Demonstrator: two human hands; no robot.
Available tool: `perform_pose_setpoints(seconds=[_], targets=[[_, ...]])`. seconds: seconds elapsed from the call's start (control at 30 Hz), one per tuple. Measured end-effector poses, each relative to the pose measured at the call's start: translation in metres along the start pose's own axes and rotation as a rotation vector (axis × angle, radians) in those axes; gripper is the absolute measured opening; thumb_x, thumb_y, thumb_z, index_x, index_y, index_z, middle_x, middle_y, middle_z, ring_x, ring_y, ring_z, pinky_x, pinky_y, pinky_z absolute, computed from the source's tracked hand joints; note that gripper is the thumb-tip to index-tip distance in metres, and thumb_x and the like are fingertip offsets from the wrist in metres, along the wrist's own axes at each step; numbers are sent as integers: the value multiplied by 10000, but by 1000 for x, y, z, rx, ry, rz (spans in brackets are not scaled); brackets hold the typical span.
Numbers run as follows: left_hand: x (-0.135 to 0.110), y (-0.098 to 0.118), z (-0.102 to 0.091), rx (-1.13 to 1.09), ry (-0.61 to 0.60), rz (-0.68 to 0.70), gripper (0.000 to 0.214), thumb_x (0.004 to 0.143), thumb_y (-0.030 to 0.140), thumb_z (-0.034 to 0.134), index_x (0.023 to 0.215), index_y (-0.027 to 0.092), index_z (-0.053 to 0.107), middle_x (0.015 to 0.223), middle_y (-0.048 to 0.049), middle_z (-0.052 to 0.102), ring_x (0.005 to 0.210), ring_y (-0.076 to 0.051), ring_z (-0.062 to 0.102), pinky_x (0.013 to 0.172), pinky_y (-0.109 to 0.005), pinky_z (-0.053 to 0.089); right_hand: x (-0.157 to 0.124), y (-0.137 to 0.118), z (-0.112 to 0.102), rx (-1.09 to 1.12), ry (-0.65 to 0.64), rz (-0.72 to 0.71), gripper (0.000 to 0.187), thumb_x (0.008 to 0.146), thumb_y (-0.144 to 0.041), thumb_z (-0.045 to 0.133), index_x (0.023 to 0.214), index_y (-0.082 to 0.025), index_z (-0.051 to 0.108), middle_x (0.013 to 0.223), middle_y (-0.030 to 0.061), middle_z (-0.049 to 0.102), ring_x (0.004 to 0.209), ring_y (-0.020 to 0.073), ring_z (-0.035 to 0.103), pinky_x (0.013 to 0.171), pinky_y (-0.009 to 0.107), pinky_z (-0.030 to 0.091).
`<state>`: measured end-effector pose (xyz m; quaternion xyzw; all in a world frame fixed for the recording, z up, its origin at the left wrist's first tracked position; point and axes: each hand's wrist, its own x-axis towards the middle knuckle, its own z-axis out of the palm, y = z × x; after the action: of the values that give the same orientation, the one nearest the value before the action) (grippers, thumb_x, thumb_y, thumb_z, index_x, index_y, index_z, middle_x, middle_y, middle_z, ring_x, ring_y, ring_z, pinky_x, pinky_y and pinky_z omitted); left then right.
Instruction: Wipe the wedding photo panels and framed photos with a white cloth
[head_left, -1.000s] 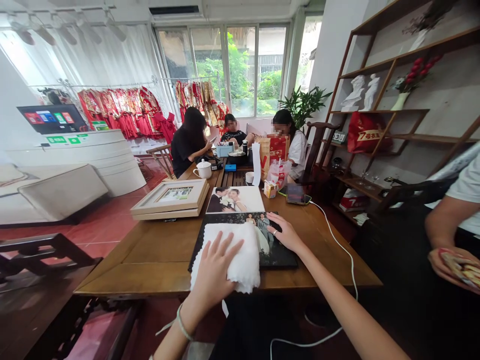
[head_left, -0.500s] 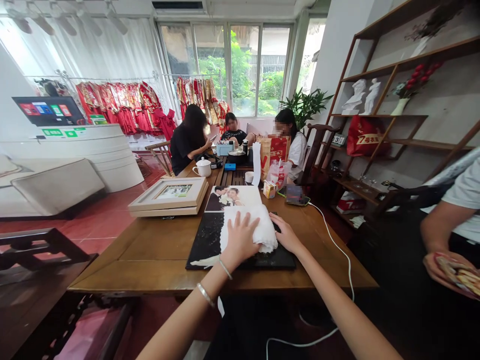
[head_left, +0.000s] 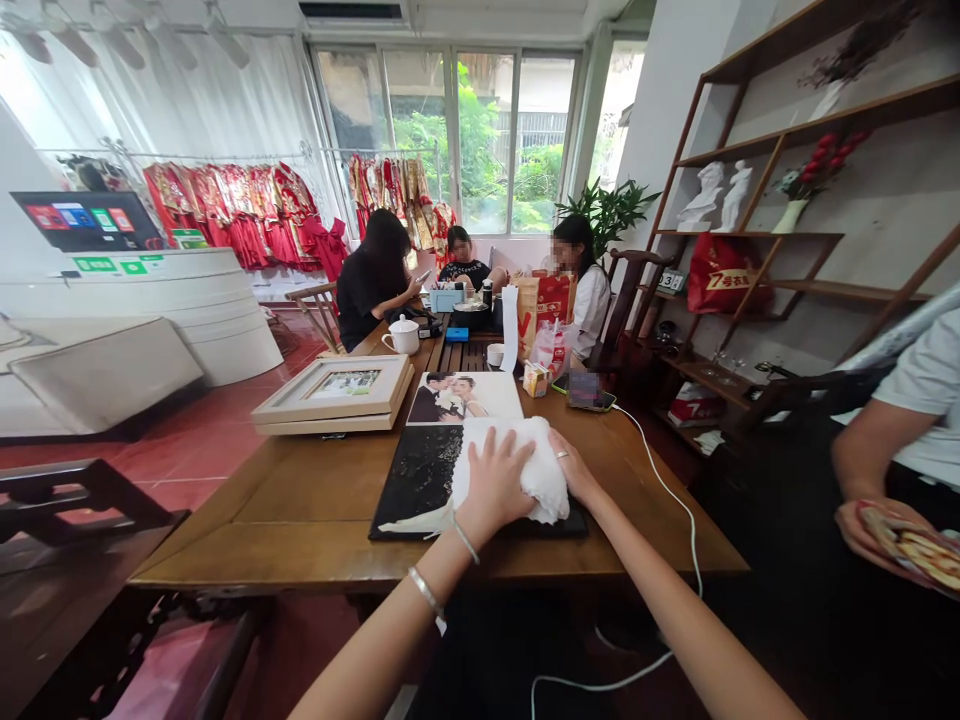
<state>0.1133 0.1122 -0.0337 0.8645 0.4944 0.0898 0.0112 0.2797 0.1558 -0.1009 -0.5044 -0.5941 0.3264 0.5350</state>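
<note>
Head | left fingers point(head_left: 490, 450) spread on cloth point(head_left: 551, 482) | right fingers point(head_left: 562, 448) half-hidden, cannot tell | frames point(head_left: 330, 391), phone point(head_left: 589, 393) nearby

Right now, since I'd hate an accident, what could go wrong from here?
With the left hand on the cloth, rubbing might scuff the dark photo beneath. It lies near the edge of the table, so a push could shift it off. The white cable droops beside the right arm; a snag might drag the phone.

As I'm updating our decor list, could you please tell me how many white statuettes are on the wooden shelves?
2: a white bust statuette at left and a slim white standing statuette just right of it. More may be hidden.
</note>
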Motion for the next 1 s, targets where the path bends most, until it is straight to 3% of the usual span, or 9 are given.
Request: perform_pose_setpoints(seconds=[0.2, 0.4, 0.57, 0.67, 0.9, 1.0], targets=[[2, 0, 0, -15, 48, -39, 727, 677, 418, 642, 1349, 305, 388, 1463, -56, 333, 1366, -358, 156, 1042, -610, 223, 2, 4, 0, -17, 26, 2, 605, 820, -662, 364, 1164, -224, 600, 1282, 81, 585, 1217, 262, 500, 1066, 441, 349], [-42, 21, 3, -47, 69, -107, 755, 656, 363, 652, 1360, 315, 384, 1486, -55, 292, 1387, -370, 84, 1052, -613, 188, 5, 6, -2, -91, 0, -66, 599, 848, -642, 309, 1103, -222, 652, 1271, 94, 592, 1244, 247, 478, 1107, 456, 290], [-70, 38, 7, -68, 80, -175, 800, 627, 308, 655, 1374, 336, 371, 1503, -32, 268, 1398, -359, 53, 1076, -604, 136, 5, 6, -5, -173, -76, -169, 459, 820, -539, 479, 1111, -233, 660, 1277, 96, 585, 1253, 254, 471, 1102, 476, 293], [-64, 22, 2, -48, 78, -222, 775, 645, 302, 647, 1371, 339, 378, 1496, -32, 289, 1395, -347, 103, 1072, -586, 178, 2, 3, -5, -235, -92, -192, 463, 785, -483, 563, 1161, -222, 632, 1308, 113, 556, 1267, 272, 453, 1096, 499, 294], [-14, -57, -19, 42, 29, -319, 624, 762, 363, 560, 1363, 294, 404, 1482, -56, 323, 1373, -349, 190, 1035, -589, 260, -2, -5, -2, -314, -58, -183, 515, 755, -504, 612, 1170, -198, 624, 1311, 139, 550, 1261, 285, 463, 1082, 496, 317], [-9, -69, -22, 77, 15, -328, 629, 766, 338, 544, 1373, 284, 387, 1486, -57, 316, 1374, -347, 187, 1035, -586, 263, -3, -7, -2, -313, -58, -174, 527, 756, -516, 607, 1169, -189, 625, 1308, 146, 550, 1251, 284, 473, 1082, 491, 321]])
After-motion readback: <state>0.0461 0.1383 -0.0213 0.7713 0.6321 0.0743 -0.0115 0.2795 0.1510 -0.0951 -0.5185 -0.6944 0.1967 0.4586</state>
